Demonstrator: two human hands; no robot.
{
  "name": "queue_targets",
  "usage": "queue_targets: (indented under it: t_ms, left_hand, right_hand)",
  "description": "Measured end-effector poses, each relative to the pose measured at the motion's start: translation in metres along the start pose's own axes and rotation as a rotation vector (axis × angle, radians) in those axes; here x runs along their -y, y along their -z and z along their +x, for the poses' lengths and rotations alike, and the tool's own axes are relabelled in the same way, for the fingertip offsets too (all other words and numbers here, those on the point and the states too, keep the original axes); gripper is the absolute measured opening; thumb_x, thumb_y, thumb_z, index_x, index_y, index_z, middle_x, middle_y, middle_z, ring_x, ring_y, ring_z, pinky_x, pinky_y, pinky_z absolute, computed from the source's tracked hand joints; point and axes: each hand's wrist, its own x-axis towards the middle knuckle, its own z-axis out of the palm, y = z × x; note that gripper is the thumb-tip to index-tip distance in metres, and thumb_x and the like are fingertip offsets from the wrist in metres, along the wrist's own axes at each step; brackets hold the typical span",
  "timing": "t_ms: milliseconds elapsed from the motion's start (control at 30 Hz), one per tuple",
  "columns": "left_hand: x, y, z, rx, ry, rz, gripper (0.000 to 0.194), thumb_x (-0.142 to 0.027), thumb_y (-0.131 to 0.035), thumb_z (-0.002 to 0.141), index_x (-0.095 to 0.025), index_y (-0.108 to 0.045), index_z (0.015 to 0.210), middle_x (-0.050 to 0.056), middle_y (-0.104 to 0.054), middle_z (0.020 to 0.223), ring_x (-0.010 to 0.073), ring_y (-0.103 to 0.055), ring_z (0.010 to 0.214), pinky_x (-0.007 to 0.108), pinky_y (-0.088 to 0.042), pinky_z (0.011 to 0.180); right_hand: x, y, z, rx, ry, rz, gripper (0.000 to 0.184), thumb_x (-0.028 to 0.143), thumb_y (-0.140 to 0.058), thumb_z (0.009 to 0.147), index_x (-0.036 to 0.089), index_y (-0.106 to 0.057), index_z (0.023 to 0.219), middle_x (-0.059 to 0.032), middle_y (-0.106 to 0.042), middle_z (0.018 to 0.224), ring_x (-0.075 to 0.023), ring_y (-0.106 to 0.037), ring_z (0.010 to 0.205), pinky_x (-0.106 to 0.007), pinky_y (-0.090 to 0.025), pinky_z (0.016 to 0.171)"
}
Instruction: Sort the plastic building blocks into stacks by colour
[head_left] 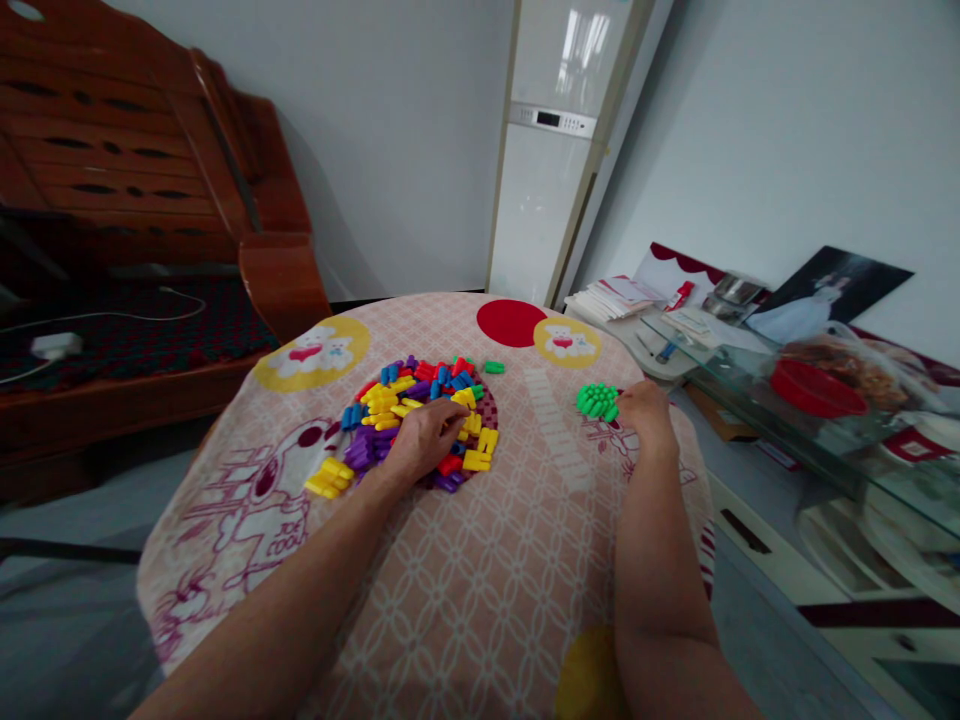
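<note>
Purple capitals (289, 540) that appear to begin "COO", the last character unclear, mark a printed animal figure (255, 525) on the cloth (487, 560) near the left edge of the worktop (525, 510); beyond its far edge, small markings beside the dark display (548, 119) of a tall white unit (536, 210) are too tiny to read, as is any print on the red-and-white container (922, 440) past the right edge
</note>
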Motion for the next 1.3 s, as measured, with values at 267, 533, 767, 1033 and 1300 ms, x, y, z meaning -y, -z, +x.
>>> queue_targets:
  t_ms: [267, 533, 767, 1033, 1300]
  left_hand:
    - [0.000, 0.000, 0.000, -0.001, 0.001, 0.003, 0.020, -0.020, -0.051, 0.087, -0.016, -0.069, 0.094, 0.007, -0.073, 0.090, 0.0181, -0.067, 0.081, 0.029, -0.053, 0.078]
    - [0.006, -0.003, 0.000, -0.012, -0.014, -0.055, 0.018, -0.016, -0.053, 0.087, -0.017, -0.070, 0.093, 0.007, -0.073, 0.091, 0.0185, -0.067, 0.085, 0.029, -0.052, 0.079]
    - [0.004, -0.005, -0.002, -0.018, 0.035, -0.065, 0.018, -0.009, -0.055, 0.083, -0.017, -0.069, 0.091, 0.006, -0.073, 0.090, 0.0179, -0.068, 0.085, 0.027, -0.050, 0.076]
    - [0.002, -0.003, -0.003, -0.011, 0.054, -0.062, 0.018, -0.011, -0.055, 0.084, -0.017, -0.070, 0.091, 0.006, -0.072, 0.088, 0.0179, -0.067, 0.082, 0.028, -0.051, 0.075]
    - [0.003, -0.003, -0.001, 0.022, 0.041, -0.046, 0.019, -0.014, -0.053, 0.086, -0.017, -0.070, 0.093, 0.007, -0.074, 0.092, 0.0190, -0.068, 0.087, 0.028, -0.051, 0.078]
  right_hand:
    - [0.088, 0.015, -0.020, -0.099, 0.225, 0.170, 0.029, 0.020, -0.047, 0.090, 0.011, -0.074, 0.096, -0.0155, -0.074, 0.095, -0.0242, -0.066, 0.090, -0.030, -0.045, 0.080]
    - [0.167, -0.041, -0.036, 0.017, 0.579, 0.402, 0.035, 0.020, -0.041, 0.094, 0.015, -0.064, 0.120, -0.0138, -0.066, 0.119, -0.0235, -0.057, 0.114, -0.034, -0.043, 0.099]
    - [0.226, -0.059, 0.012, 0.087, 0.602, 0.417, 0.038, 0.019, -0.036, 0.097, 0.012, -0.064, 0.122, -0.0144, -0.067, 0.121, -0.0220, -0.059, 0.115, -0.033, -0.041, 0.103]
    - [0.255, -0.061, 0.019, 0.333, 0.689, 0.340, 0.028, 0.016, -0.053, 0.088, 0.019, -0.073, 0.108, -0.0071, -0.072, 0.116, -0.0200, -0.064, 0.110, -0.030, -0.044, 0.099]
    - [0.178, -0.038, -0.021, 0.275, 0.560, 0.682, 0.029, 0.010, -0.057, 0.077, 0.019, -0.075, 0.098, -0.0031, -0.075, 0.105, -0.0169, -0.067, 0.098, -0.028, -0.049, 0.090]
